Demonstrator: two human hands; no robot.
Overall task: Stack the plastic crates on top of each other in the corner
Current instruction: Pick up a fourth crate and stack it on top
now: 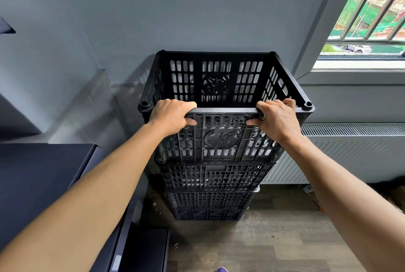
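A black slotted plastic crate (221,138) sits on top of a stack of black crates (211,192) standing on the floor against the grey wall. My left hand (169,118) grips the near rim of the top crate on its left side, fingers curled over the edge. On the right side of the same rim, my right hand (277,119) grips it the same way. The top crate is empty inside. Below it, three more crates show, their far sides hidden.
A dark cabinet (41,179) stands close on the left. A white radiator (341,153) runs along the wall to the right, under a barred window (370,19). Wooden floor (274,245) lies in front of the stack. A shoe tip (221,269) shows at the bottom edge.
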